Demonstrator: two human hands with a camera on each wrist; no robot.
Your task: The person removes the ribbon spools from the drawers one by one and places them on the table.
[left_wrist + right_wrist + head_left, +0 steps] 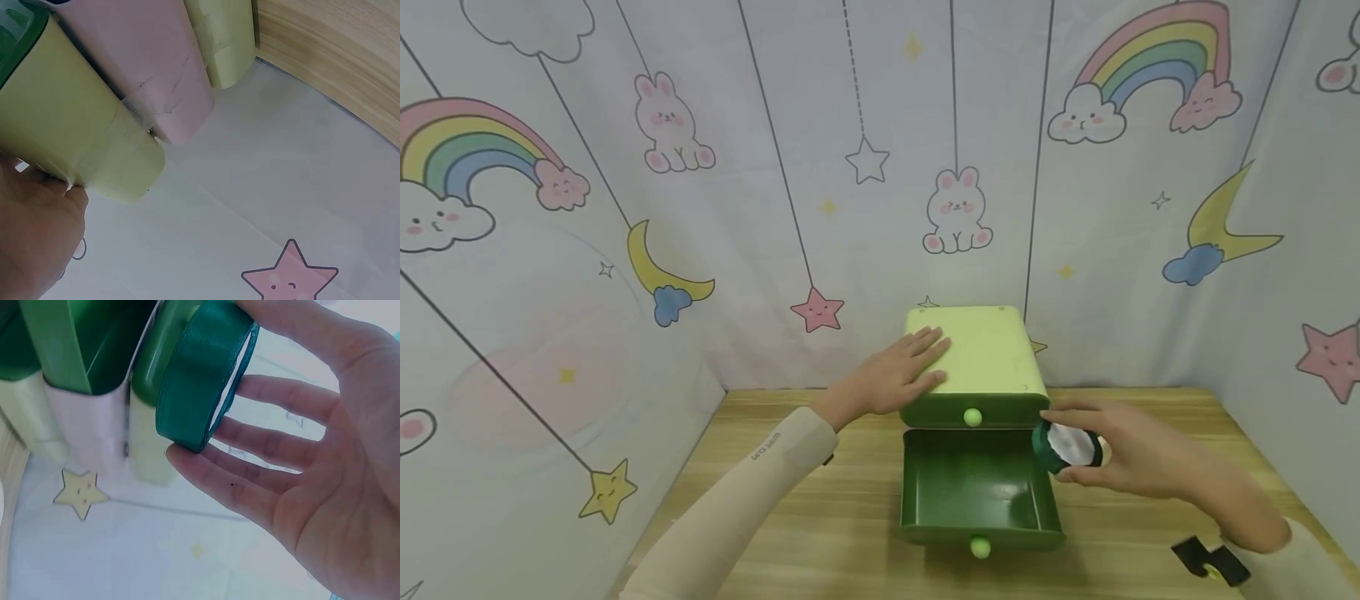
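Observation:
A small drawer unit (981,346) with a pale yellow-green top stands on the table; the wrist views show a pink tier between two yellowish ones. Its top drawer (925,412) is closed, while the green drawer (970,487) below is pulled out, with bare inner surfaces showing. My left hand (891,375) rests on the left side of the unit's top, fingers extended; in the left wrist view part of that hand (40,219) lies against the yellowish casing. To the right of the drawers, my right hand (1138,450) holds a roll of green ribbon (200,375) between thumb and fingers.
The unit stands on a wood-grain table (790,508). A pale cloth backdrop (880,225) printed with rabbits, stars, moons and rainbows encloses the back and sides. Round knobs (981,547) stick out from the drawer fronts.

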